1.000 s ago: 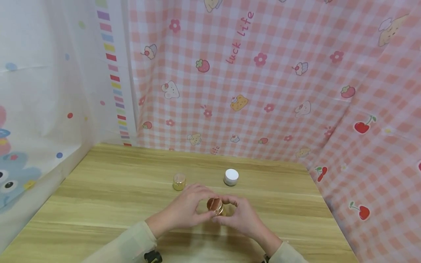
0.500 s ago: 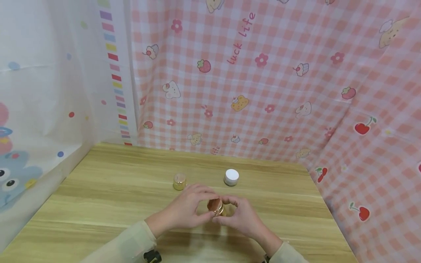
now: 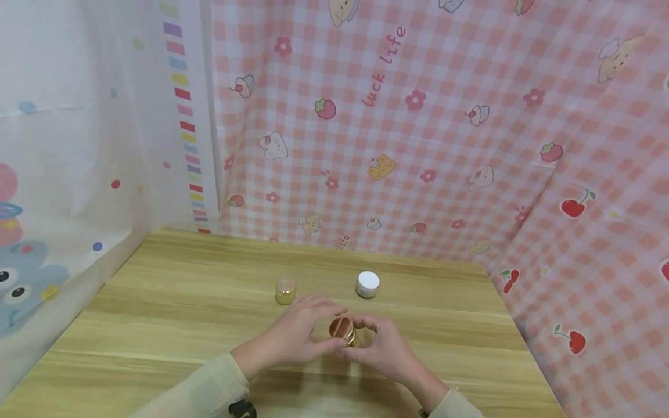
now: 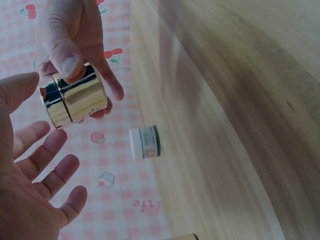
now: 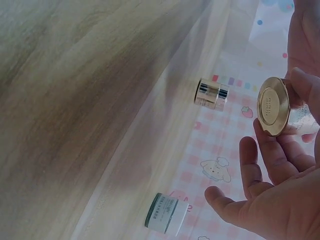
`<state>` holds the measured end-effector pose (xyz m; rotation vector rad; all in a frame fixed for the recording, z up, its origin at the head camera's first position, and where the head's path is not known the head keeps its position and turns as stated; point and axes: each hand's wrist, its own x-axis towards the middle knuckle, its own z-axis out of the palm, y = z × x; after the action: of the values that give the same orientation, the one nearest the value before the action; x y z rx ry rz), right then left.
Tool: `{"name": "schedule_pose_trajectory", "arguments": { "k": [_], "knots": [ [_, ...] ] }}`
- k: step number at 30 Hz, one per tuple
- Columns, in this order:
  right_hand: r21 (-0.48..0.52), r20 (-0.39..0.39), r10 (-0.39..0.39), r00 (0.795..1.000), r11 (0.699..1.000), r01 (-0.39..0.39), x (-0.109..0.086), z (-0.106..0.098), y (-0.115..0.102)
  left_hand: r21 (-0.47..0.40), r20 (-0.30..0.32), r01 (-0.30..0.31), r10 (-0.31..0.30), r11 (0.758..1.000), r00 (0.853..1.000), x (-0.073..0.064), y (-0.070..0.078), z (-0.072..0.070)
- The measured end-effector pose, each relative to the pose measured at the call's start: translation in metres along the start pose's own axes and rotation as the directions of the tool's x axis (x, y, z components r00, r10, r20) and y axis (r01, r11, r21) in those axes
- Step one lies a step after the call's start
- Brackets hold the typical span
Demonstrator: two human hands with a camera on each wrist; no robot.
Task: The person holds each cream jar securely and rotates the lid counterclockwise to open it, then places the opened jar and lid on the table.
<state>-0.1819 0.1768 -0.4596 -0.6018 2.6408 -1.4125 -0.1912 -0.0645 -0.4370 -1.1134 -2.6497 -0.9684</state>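
Note:
Near the front middle of the table, my right hand [image 3: 388, 351] grips a shiny gold cosmetic jar [image 4: 86, 95] between thumb and fingers. Its coppery, reflective lid [image 3: 341, 329] tilts toward my left hand [image 3: 298, 332]. The thumb and index fingertip of the left hand flank the lid's edge; a thin gap shows at the index fingertip in the head view. In the left wrist view the left fingers are spread and mostly straight. The right wrist view shows the printed gold base [image 5: 273, 106] of the held jar, with the right little finger extended below.
A small gold jar [image 3: 286, 291] stands just beyond the left hand. A white-lidded jar [image 3: 367, 284] with a green-striped label stands farther right. The wood-grain table [image 3: 172, 302] meets a pink checked cloth [image 3: 418, 145] at the back and right, and a white cloth [image 3: 104, 145] at left.
The left index fingertip has lifted slightly from the lid. The right hand keeps its grip and the jar stays nearly in place. The head view has tilted slightly.

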Motion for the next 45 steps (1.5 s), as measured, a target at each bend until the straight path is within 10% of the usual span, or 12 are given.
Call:
{"name": "schedule_pose_trajectory", "arguments": {
  "k": [33,45],
  "knots": [
    [0.023,0.006,0.015,1.0,1.0,-0.015,-0.002,0.0,-0.002,0.028,0.012,-0.115,0.114,0.993,0.993,0.002,0.001,-0.001],
    [-0.012,-0.012,0.005,1.0,1.0,-0.005,-0.001,0.0,-0.003,0.024,0.043,-0.045,0.044,0.999,0.998,0.004,0.001,-0.005]
  ]
}}
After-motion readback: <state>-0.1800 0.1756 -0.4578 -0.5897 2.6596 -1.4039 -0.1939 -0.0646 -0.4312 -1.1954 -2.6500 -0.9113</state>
